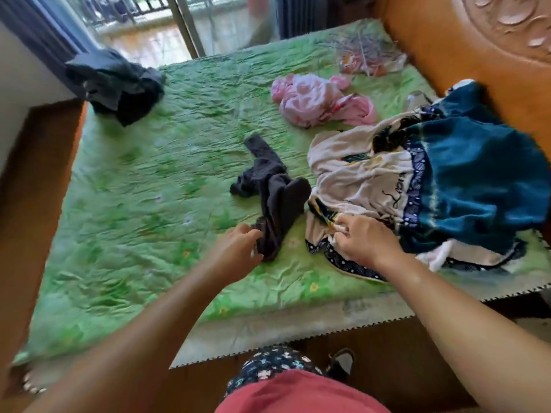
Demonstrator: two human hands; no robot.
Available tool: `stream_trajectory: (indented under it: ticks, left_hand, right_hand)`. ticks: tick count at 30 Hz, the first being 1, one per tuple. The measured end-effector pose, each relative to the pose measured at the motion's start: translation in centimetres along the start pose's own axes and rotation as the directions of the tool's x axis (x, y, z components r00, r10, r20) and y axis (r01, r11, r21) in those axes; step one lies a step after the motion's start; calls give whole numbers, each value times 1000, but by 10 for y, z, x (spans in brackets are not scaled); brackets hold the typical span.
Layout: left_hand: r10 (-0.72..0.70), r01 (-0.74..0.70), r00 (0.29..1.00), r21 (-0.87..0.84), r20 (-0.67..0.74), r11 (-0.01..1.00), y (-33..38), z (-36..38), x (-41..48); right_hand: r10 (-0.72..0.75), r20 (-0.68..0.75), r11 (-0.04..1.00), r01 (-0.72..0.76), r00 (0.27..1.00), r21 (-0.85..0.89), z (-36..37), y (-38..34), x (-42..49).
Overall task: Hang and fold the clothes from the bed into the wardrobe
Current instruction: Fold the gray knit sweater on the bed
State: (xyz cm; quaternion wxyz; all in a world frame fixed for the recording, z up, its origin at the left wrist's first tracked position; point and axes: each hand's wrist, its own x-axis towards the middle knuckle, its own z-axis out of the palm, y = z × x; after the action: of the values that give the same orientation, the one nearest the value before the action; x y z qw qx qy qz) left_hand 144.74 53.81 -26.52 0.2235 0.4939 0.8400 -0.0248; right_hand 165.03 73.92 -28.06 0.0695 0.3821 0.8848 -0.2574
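Note:
A green quilted bed (143, 204) carries several garments. My left hand (235, 248) grips the near end of a small dark grey garment (274, 192) lying in the middle. My right hand (363, 242) pinches the near hem of a cream garment with dark print (357, 174), which lies beside a teal blue cloth (477, 180) at the right. A pink garment (319, 99) is bunched further back. A dark grey heap (119, 84) sits at the far left corner. The wardrobe is not in view.
An orange carved headboard (477, 55) rises along the right side. A thin patterned cloth (366, 55) lies at the far right corner. Dark curtains and a balcony door (185, 25) stand behind the bed. A brown wooden frame (35, 189) borders the left.

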Motion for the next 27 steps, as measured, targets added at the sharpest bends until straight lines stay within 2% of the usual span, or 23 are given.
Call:
stream_trajectory:
  ticks: [4,9,18,27]
  left_hand:
    - [-54,53,998,-31,-35,998,-33,8,-12]
    - [-58,57,998,-32,-24,998,-75,22,5]
    - [-13,23,988,-61,154,998,-147,64,81]
    - [-111,172,936,-157,335,973,-206,145,210]
  right_hand:
    - [-38,68,999,40,997,-23,12,-29,20]
    - [0,118,996,11,993,-88,31,-59,56]
    - [37,208,980,6,977,-200,91,-91,131]
    - [-74,351,948,176,933,-267,177,-85,274]
